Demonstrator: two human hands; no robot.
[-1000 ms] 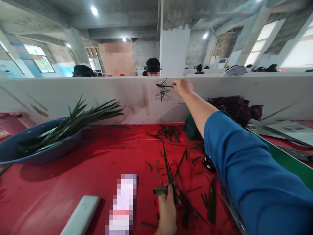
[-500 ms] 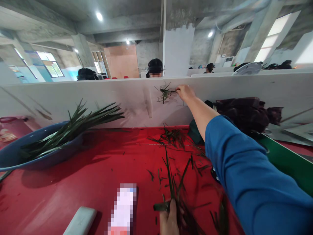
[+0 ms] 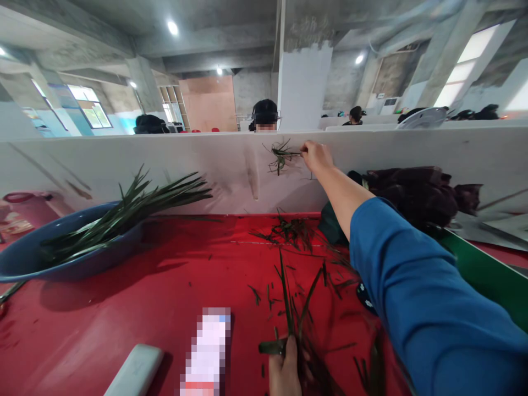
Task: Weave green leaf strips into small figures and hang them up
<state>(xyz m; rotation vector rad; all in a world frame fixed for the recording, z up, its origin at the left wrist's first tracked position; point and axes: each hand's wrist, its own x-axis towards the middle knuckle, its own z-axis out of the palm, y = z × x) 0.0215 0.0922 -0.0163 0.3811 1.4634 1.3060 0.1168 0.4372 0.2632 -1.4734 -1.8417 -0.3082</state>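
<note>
My right hand (image 3: 317, 155), on a blue-sleeved arm, reaches out to the white partition (image 3: 165, 165) and pinches a small tuft of green leaf strips (image 3: 281, 155) up near the partition's top edge. My left hand (image 3: 284, 369) rests low on the red table (image 3: 124, 308), closed around a bundle of long green leaf strips (image 3: 291, 308) that fan upward from it. Loose leaf scraps (image 3: 291, 231) lie scattered across the red surface between my two hands.
A blue basin (image 3: 49, 250) holding long green leaves (image 3: 132, 209) sits at the left. A pale flat bar (image 3: 134, 371) and a blurred-out white object (image 3: 206, 355) lie at the front. Dark cloth (image 3: 412, 195) is heaped at the right. People sit behind the partition.
My right hand stays at the partition top with the tuft, shifting only slightly. My left hand keeps its hold on the strips. The view has tilted a little.
</note>
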